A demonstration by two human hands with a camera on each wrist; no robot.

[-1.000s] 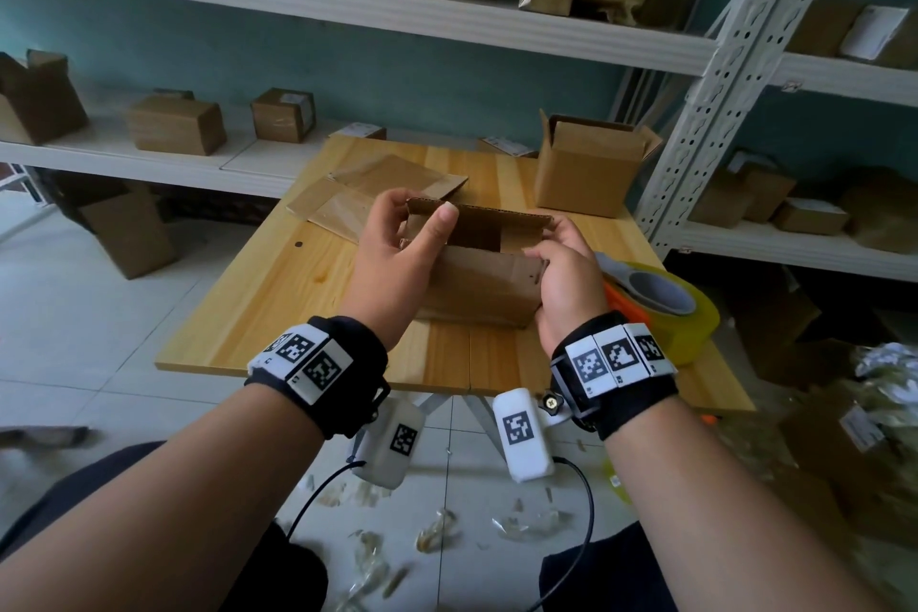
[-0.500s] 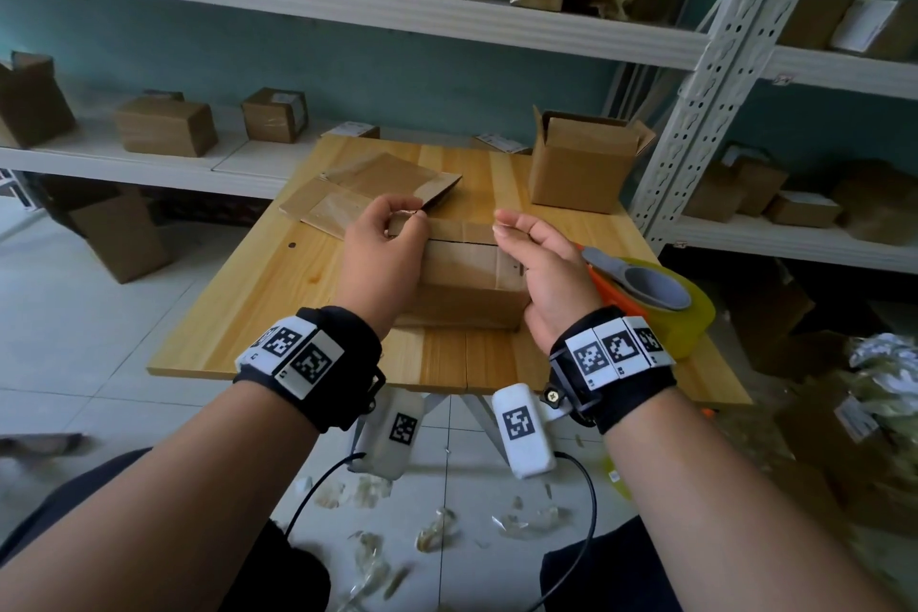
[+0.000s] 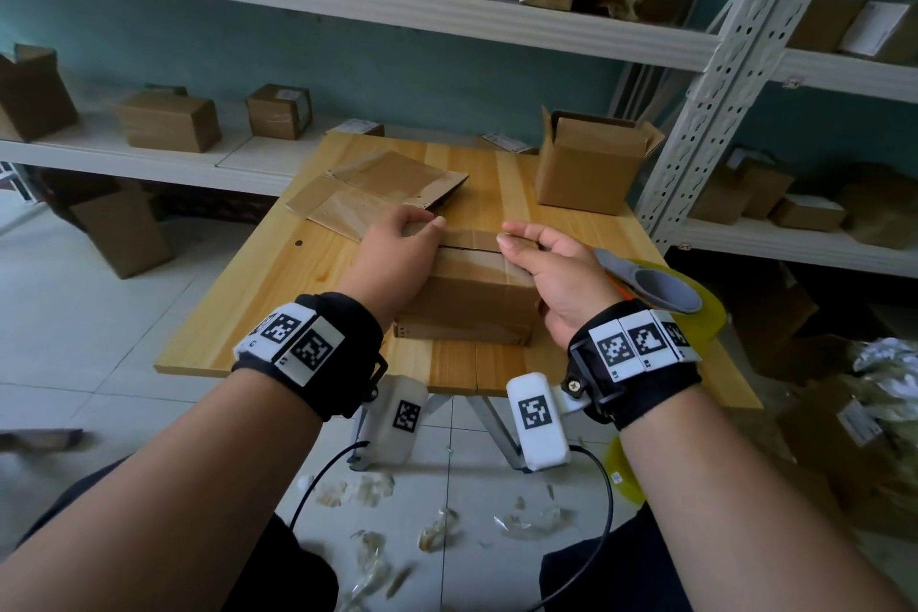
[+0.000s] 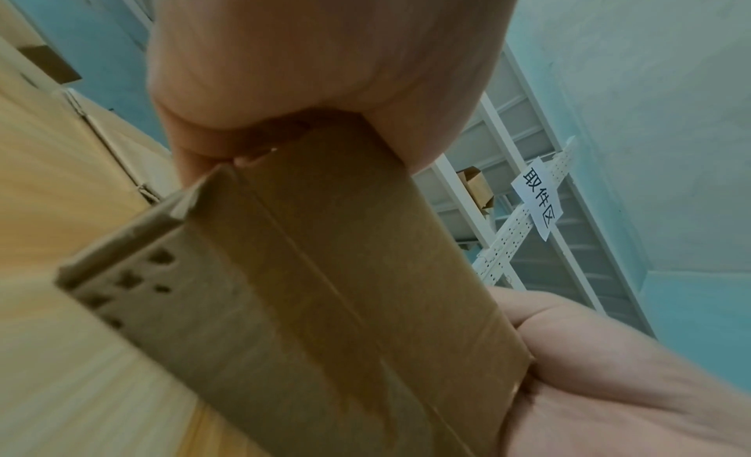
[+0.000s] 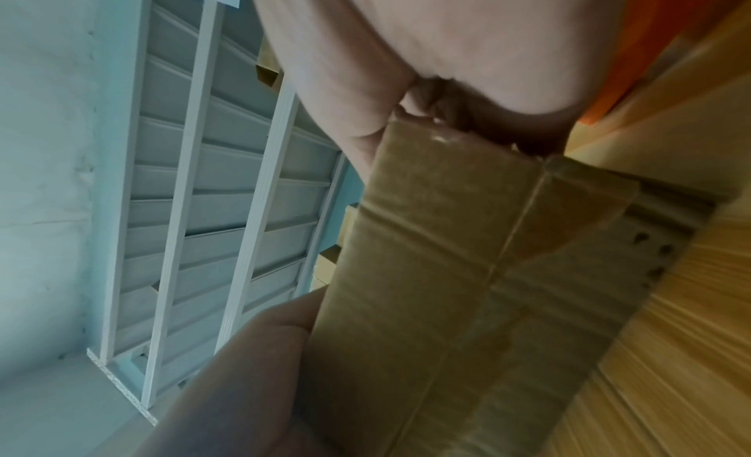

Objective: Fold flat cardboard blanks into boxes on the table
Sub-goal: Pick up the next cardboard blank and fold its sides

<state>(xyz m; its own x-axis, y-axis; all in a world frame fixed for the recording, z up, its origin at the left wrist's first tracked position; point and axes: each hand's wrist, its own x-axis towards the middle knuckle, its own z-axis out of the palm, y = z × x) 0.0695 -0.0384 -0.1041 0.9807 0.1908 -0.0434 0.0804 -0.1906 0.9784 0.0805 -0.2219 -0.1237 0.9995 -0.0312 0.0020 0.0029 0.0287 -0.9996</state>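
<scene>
A brown cardboard box (image 3: 467, 298) stands on the wooden table (image 3: 298, 303) near its front edge, with its top flaps folded down and meeting at a seam. My left hand (image 3: 397, 258) grips the box's left end, fingers curled over the top flap. At the right end my right hand (image 3: 546, 263) holds the box, index finger lying on the flap, thumb at the near side. The left wrist view has the box's near face (image 4: 325, 287) under my left palm (image 4: 317, 78). In the right wrist view the same box (image 5: 447, 287) sits below my right palm (image 5: 447, 46).
Flat cardboard blanks (image 3: 377, 194) lie at the table's back left. An open-topped box (image 3: 591, 164) stands at the back right. A tape dispenser with a yellow roll (image 3: 665, 293) lies just right of my right hand. A white shelf upright (image 3: 735, 80) rises beside the table.
The box's far flap stood up and the top was open; both top flaps now lie folded flat. My hands have come down onto the top of the box.
</scene>
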